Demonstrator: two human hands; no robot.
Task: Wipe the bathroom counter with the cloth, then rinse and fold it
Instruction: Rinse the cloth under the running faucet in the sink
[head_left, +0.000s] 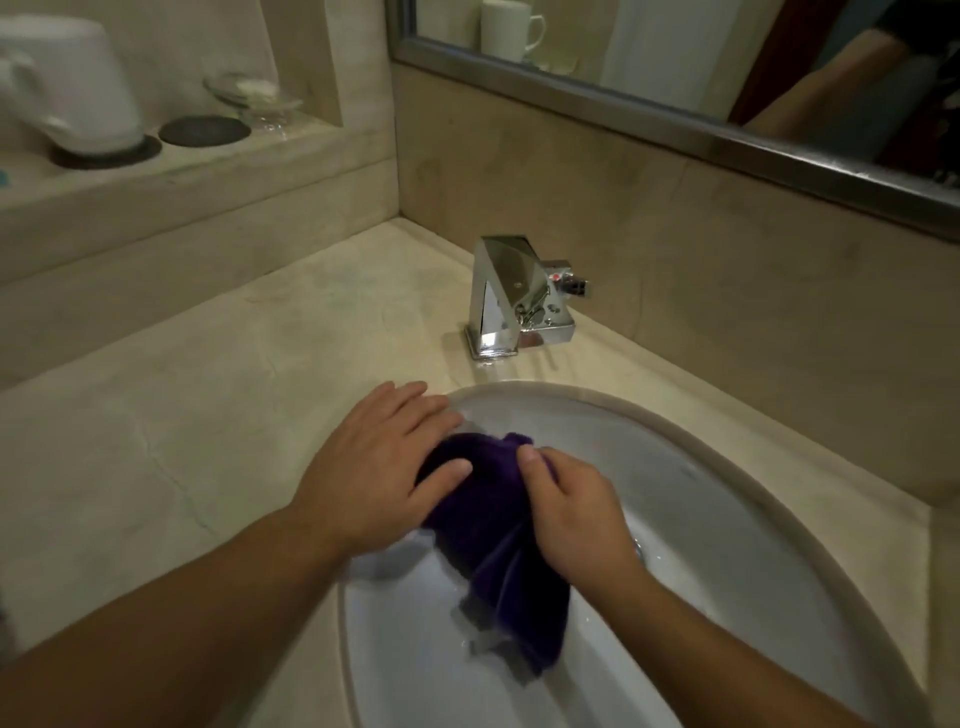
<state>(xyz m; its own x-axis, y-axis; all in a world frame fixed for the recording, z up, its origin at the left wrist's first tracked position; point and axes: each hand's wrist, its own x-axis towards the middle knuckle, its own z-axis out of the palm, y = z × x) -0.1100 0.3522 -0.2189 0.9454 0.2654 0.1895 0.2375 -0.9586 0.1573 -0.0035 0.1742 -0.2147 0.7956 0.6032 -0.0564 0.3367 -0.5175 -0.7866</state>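
You hold the dark purple cloth (498, 525) bunched between both hands over the white oval basin (717, 519), its loose end trailing down toward the bowl, probably so any drips land there and not on the beige stone bench (218, 395). Your left hand (379, 462) pinches the upper end, thumb laid across the fabric and the fingers nearly straight behind it. Your right hand (576, 514) has its fingers curled tightly round the middle, which looks like a grip for wringing or rubbing. You seem to be in the rinsing step. The angular chrome tap (506, 296) shows no stream that you could make out. Your right wrist covers most of the drain, blur softens the cloth's lower edge, and you cannot tell whether that edge touches the bowl.
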